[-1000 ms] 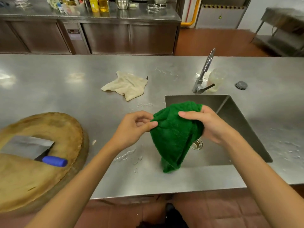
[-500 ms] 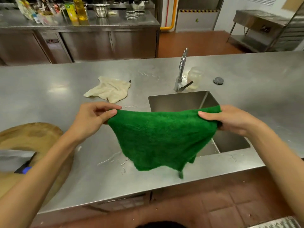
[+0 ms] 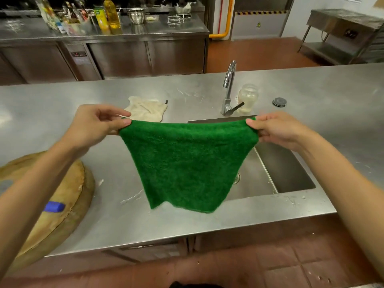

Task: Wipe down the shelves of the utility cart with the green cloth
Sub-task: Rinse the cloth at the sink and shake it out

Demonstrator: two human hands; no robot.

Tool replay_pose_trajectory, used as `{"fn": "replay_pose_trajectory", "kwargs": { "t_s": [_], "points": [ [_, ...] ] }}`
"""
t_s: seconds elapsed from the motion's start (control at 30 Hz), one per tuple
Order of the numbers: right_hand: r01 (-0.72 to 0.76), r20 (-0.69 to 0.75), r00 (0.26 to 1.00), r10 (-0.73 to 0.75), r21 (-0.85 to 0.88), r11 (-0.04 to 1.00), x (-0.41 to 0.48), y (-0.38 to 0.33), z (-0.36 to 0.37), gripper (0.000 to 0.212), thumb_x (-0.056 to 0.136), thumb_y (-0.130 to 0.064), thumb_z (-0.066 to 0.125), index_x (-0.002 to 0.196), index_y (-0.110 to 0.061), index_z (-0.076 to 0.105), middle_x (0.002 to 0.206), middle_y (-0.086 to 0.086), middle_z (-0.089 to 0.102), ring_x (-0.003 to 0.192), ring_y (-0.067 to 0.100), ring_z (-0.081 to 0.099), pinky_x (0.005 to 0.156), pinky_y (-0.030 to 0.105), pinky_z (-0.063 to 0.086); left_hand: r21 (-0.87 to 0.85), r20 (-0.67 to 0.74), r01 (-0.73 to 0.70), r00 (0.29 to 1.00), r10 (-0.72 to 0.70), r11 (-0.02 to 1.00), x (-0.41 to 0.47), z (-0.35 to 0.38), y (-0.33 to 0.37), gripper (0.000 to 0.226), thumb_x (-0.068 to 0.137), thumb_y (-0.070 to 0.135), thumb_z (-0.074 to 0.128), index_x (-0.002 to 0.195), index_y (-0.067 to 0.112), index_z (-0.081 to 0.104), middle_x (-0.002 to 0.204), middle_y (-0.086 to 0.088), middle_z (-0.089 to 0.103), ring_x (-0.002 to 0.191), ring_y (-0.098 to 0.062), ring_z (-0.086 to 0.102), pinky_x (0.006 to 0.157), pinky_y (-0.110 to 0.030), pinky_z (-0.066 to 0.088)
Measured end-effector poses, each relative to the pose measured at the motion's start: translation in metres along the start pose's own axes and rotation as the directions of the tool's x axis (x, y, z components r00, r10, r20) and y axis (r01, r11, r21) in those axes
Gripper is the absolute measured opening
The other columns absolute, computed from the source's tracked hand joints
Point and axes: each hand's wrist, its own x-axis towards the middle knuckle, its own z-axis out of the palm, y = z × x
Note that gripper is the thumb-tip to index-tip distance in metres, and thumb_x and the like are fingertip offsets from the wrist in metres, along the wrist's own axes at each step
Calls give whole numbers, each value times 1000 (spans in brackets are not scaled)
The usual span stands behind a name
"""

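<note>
1. My left grip (image 3: 95, 123) is clenched on the top left corner of the green cloth (image 3: 187, 163), pinching it between thumb and forefinger.
2. My right grip (image 3: 278, 129) is grasping the top right corner in the same way, with the thumb on the near face of the cloth.
3. The green cloth is stretched open between the two grips. Its top edge is taut and nearly level, and the rest hangs down as one flat sheet.
4. From my view the cloth hangs in front of the steel bench (image 3: 62, 104) and the left part of the sink (image 3: 286, 169). I cannot tell whether its lower hem touches the steel.
5. The faucet (image 3: 228, 88) stands at the far rim of the sink, with a clear jar (image 3: 247, 97) just beside it on the right. A dark round plug (image 3: 279, 102) lies farther right on the bench.
6. A crumpled beige cloth (image 3: 147, 109) lies on the bench beyond my left grip.
7. A round wooden chopping block (image 3: 70, 181) sits at the bench's near left. A blue handle (image 3: 54, 206) rests on it, and my forearm hides most of the blade.
8. Water splashes (image 3: 133, 198) lie on the bench between the block and the sink.
9. Across the aisle, a rear bench (image 3: 145, 30) carries oil bottles (image 3: 111, 13) and a metal bowl (image 3: 136, 16).
</note>
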Motion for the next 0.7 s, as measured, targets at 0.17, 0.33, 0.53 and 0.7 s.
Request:
{"fn": "replay_pose_trajectory", "kwargs": {
  "t_s": [0.17,0.33,0.53,0.7],
  "points": [
    [165,-58,985,-165,3,986,5,-19,6,29,95,-22,61,109,3,68,108,18,72,104,31,68,98,42,52,-5,-88,-42,995,42,999,3,-26,17,17,84,7,73,95,21,71,85,-10,64,64,-1,66,62,-11,55],
    [178,-4,984,-178,-19,984,5,12,18,30,94,-27,62,102,1,71,100,22,72,95,27,70,93,48,54,16,-100,11,995,-9,1000,-32,-24,1,19,83,10,75,101,16,74,87,-10,65,72,-8,65,64,-12,55],
    [-3,45,999,8,-104,995,6,141,55,72,68,-59,67,80,11,53,71,11,49,70,21,50,72,40,44,-28,-59,207,976,-208,978,-103,21,-88,18,80,3,78,95,13,76,81,-10,62,67,-8,60,59,-10,51],
    [-214,106,966,236,-189,958,-26,256,91,46,81,-50,66,68,-6,59,66,10,56,67,22,56,67,32,38,68,35,406,912,-409,911,-181,66,-175,17,78,3,80,89,17,76,70,-8,63,61,-11,59,60,-18,49]
  ]
}}
